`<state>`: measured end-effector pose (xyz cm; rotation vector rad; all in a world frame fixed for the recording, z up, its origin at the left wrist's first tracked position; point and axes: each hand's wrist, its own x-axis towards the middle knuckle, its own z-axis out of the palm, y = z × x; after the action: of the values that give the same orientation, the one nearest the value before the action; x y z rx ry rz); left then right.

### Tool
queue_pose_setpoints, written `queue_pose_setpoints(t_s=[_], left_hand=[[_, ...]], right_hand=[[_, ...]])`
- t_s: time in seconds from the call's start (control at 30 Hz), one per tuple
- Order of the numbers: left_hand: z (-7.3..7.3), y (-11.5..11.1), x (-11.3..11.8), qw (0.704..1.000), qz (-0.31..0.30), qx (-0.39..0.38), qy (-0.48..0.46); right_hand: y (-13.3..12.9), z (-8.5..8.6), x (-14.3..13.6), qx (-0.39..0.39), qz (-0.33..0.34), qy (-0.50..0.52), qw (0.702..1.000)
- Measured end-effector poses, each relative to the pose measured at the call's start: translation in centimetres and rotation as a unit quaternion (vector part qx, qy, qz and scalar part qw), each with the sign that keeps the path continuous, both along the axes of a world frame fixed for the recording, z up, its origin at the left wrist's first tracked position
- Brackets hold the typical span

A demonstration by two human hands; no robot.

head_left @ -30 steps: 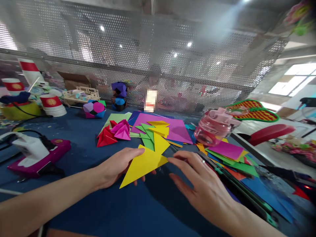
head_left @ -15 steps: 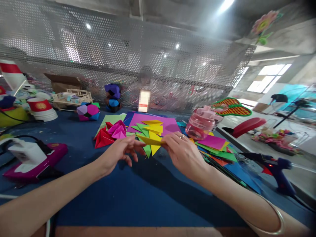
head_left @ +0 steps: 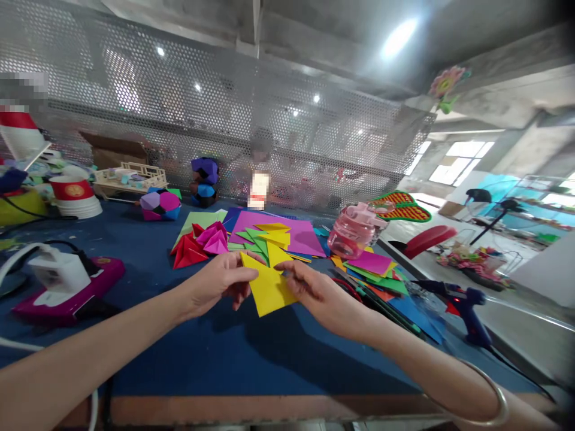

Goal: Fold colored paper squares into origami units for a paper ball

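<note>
Yellow paper point(head_left: 269, 290) between both hands point(head_left: 268, 280), above table point(head_left: 188, 365).

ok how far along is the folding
The red folded shape and magenta folded shape look done, as do the green folded pieces and yellow folded pieces. The left hand and right hand hold a yellow paper, perhaps mid-fold. The flat coloured sheets near the pink bottle look unfolded; how many are needed, I cannot tell.
</note>
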<state>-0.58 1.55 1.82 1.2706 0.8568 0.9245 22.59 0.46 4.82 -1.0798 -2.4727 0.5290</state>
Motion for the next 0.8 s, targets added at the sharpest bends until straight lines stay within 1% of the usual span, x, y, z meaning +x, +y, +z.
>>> queue_pose_setpoints(t_s=[0.07, 0.13, 0.17, 0.23, 0.3, 0.33, 0.37, 0.43, 0.47, 0.5, 0.57, 0.63, 0.67, 0.73, 0.77, 0.8], left_hand=[[-0.3, 0.2, -0.2, 1.0, 0.018, -0.014, -0.009], [-0.5, 0.4, -0.2, 0.999, 0.02, -0.026, -0.016], [-0.6, 0.4, -0.2, 0.999, 0.014, -0.032, -0.017], [-0.6, 0.2, 0.0, 0.999, -0.009, -0.041, -0.014], [-0.4, -0.1, 0.2, 0.999, -0.03, -0.043, -0.007], [-0.3, -0.2, 0.3, 0.999, -0.033, -0.04, -0.005], [-0.1, -0.3, 0.3, 0.999, -0.03, -0.033, -0.003], [0.3, -0.1, 0.1, 1.0, -0.006, -0.015, 0.002], [0.4, 0.0, -0.1, 1.0, 0.011, -0.005, 0.006], [0.6, 0.2, -0.3, 1.0, 0.028, 0.004, 0.011], [0.7, 0.7, -0.8, 0.998, 0.055, 0.019, 0.019], [0.8, 1.1, -1.2, 0.997, 0.07, 0.031, 0.024], [0.8, 1.3, -1.3, 0.996, 0.075, 0.036, 0.025], [0.7, 1.6, -1.6, 0.995, 0.083, 0.046, 0.028], [0.6, 1.7, -1.7, 0.995, 0.087, 0.049, 0.031], [0.6, 1.8, -1.7, 0.994, 0.09, 0.052, 0.034]], right_hand=[[-0.7, -0.1, -0.4, 0.134, 0.005, -0.048, 0.99], [-1.2, -0.4, -0.6, 0.255, 0.021, -0.11, 0.961], [-1.3, -0.7, -0.7, 0.301, 0.034, -0.135, 0.943], [-1.2, -1.2, -0.7, 0.373, 0.069, -0.159, 0.912], [-0.9, -1.5, -0.4, 0.41, 0.078, -0.155, 0.895], [-0.6, -1.4, -0.2, 0.405, 0.059, -0.145, 0.901], [-0.3, -1.3, 0.2, 0.385, 0.028, -0.136, 0.912], [0.6, -0.9, 1.0, 0.31, -0.061, -0.119, 0.941], [1.0, -0.8, 1.5, 0.285, -0.094, -0.121, 0.946], [1.4, -0.6, 2.0, 0.272, -0.114, -0.126, 0.947], [1.8, -0.7, 2.7, 0.253, -0.127, -0.139, 0.949], [1.0, -1.3, 2.9, 0.239, -0.112, -0.148, 0.953], [0.1, -1.7, 2.7, 0.233, -0.099, -0.15, 0.956], [-2.8, -2.6, 1.8, 0.224, -0.061, -0.149, 0.961], [-4.4, -2.9, 1.2, 0.218, -0.021, -0.142, 0.965], [-5.9, -3.2, 0.5, 0.208, 0.069, -0.113, 0.969]])
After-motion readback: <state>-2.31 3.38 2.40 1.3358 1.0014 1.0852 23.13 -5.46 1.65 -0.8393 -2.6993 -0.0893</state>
